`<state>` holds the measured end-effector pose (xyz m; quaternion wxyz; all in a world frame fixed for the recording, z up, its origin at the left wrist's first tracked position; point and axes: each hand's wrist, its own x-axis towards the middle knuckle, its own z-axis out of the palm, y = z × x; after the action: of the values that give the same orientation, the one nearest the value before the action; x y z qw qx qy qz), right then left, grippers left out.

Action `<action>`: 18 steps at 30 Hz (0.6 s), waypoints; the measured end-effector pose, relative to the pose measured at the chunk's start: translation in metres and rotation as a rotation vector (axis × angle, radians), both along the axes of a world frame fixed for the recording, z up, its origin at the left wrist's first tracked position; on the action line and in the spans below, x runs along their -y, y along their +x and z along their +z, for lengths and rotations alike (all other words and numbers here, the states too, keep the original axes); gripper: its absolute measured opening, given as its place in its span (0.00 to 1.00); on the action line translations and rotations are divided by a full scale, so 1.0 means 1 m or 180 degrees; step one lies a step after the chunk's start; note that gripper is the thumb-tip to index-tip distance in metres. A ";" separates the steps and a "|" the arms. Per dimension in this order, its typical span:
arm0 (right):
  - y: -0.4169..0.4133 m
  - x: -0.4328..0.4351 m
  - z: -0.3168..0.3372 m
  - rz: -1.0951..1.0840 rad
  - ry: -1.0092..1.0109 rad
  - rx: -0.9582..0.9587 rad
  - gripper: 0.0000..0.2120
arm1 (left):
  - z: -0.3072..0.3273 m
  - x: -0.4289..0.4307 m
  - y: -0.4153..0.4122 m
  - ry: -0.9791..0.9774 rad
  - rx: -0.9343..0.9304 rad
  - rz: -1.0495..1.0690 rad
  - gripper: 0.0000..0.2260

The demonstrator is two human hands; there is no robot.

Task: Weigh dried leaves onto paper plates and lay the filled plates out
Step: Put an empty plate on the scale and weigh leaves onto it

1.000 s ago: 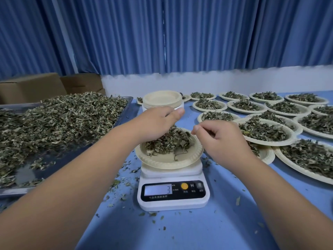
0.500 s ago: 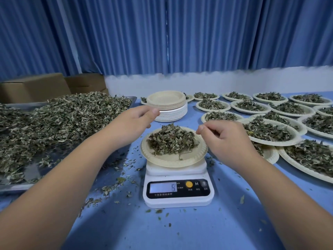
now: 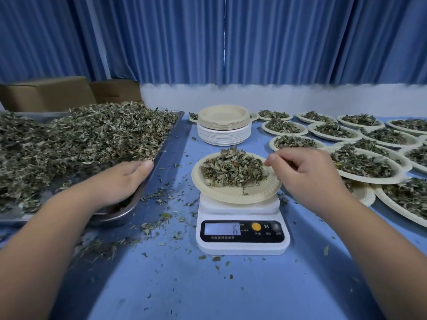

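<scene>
Left hand point(image 3: 120, 181) moved off the plate point(image 3: 238, 198) into the tray point(image 3: 124, 212) of leaves point(image 3: 80, 139), fingers hidden. Right hand point(image 3: 307, 174) sits beside the plate, fingers curled, grip unclear.

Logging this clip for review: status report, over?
Left hand down in tray leaves, grip hidden. Right hand curled beside plate on scale. Display reads 6. Nothing blocking.

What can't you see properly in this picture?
Head view:
- Left hand: its palm covers whatever leaves it has in the tray.
- Right hand: curled fingers hide whether it pinches a leaf.
- Scale: small print under the display is blurred.
- Tray: cut off by the left edge.
</scene>
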<state>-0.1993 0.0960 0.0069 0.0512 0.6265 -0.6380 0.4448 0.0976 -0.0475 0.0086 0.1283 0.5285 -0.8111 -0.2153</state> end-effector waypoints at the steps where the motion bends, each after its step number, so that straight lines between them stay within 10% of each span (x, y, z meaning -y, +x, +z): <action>1: 0.001 -0.001 0.000 0.0007 -0.0012 0.0004 0.16 | -0.001 0.000 0.000 0.0219 0.0049 0.0057 0.38; 18: 0.000 -0.002 0.001 -0.0006 -0.0044 0.0200 0.13 | -0.014 -0.043 0.007 -0.0752 0.0878 0.0317 0.25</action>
<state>-0.1995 0.0984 0.0080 0.0358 0.6113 -0.6368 0.4686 0.1047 -0.0047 -0.0058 0.0875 0.5737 -0.8135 -0.0375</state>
